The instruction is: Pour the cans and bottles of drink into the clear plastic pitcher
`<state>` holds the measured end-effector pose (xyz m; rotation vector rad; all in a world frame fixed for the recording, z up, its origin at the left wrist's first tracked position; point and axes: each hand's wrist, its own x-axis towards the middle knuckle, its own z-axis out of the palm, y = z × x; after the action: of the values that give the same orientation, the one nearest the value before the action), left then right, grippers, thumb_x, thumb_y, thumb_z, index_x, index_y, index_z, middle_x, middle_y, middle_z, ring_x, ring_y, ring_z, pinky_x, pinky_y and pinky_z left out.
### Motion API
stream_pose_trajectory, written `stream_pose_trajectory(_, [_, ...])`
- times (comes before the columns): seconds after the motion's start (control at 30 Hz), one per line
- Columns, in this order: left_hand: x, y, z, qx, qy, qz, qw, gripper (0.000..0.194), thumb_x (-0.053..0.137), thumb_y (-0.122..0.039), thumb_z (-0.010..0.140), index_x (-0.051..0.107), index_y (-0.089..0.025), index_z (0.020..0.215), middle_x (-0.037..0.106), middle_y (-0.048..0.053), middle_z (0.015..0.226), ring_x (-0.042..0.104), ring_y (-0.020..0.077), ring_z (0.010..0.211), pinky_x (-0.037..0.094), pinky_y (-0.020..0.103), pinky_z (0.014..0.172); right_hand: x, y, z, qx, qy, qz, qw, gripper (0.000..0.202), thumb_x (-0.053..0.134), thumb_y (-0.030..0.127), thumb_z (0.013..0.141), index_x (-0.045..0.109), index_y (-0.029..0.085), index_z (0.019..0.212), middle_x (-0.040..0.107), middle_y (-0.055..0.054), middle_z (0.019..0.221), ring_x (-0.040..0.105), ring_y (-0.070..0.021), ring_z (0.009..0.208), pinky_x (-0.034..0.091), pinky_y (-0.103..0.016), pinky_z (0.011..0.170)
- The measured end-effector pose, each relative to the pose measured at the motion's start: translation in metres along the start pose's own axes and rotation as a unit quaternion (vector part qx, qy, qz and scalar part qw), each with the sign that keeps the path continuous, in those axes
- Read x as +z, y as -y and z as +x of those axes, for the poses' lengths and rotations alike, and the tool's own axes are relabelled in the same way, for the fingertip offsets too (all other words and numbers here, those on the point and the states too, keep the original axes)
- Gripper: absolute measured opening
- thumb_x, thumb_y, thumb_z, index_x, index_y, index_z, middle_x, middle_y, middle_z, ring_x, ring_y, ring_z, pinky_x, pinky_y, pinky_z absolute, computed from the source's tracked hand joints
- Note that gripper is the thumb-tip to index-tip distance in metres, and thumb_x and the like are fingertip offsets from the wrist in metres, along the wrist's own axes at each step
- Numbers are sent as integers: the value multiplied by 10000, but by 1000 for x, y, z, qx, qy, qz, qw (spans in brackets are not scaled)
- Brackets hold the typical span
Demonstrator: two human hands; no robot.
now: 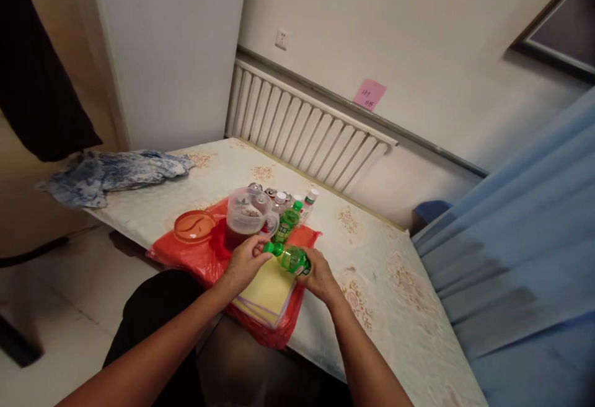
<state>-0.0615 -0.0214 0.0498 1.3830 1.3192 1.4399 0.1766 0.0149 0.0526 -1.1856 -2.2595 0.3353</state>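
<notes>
My right hand point(317, 275) is wrapped around the base of a small green plastic bottle point(292, 259), tilted nearly on its side with its neck to the left. At the neck, the fingers of my left hand point(248, 261) pinch the green bottle cap point(268, 247). Whether the cap is still on the thread, I cannot tell. Just behind stands a second green bottle point(287, 222), upright with its cap on. A clear plastic pitcher point(244, 218) with dark liquid in the bottom stands left of it. Below the held bottle lie yellow sheets or cloths point(264, 295).
A red plastic bag point(174, 252) is spread under these things, with an orange lid point(194, 226) on it. Clear bottles point(309, 199) and several cans point(255, 186) stand behind the pitcher. A blue patterned cloth point(125, 171) lies at the left of the floral-covered table point(385, 308).
</notes>
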Motion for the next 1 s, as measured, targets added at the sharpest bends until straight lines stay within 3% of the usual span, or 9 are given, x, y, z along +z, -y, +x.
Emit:
stream_pose_trajectory(0.43, [9, -22, -3, 58, 58, 115, 990, 242, 641, -219, 700, 694, -200, 936, 636, -6, 792, 576, 172, 741, 463, 284, 714, -11, 12, -19, 5, -14, -30, 999, 485, 712, 210, 745, 638, 216, 1224, 679, -94, 1115, 599, -270, 1026, 477, -392, 930])
stream_pose_trajectory(0.67, [17, -23, 1, 21, 107, 166, 980, 129, 653, -253, 745, 660, -197, 861, 582, -40, 694, 561, 163, 674, 426, 268, 654, -10, 4, -31, 15, -27, -28, 999, 471, 708, 225, 761, 633, 215, 1226, 669, -89, 1111, 581, -273, 1032, 460, -397, 936])
stream_pose_trajectory(0.9, [23, -20, -2, 158, 125, 174, 964, 318, 564, -41, 720, 677, -208, 967, 625, 10, 873, 591, 182, 807, 478, 292, 797, -13, 2, -37, 28, -27, -25, 999, 455, 717, 199, 753, 640, 224, 1200, 681, -75, 1084, 597, -263, 1012, 458, -377, 920])
stream_pose_trajectory(1.0, [25, -19, -2, 180, 140, 170, 959, 345, 562, -28, 732, 684, -214, 995, 650, 24, 918, 607, 190, 848, 492, 301, 842, -11, -2, -41, 32, -33, -15, 999, 435, 728, 200, 742, 645, 228, 1169, 692, -65, 1060, 608, -258, 988, 465, -368, 903])
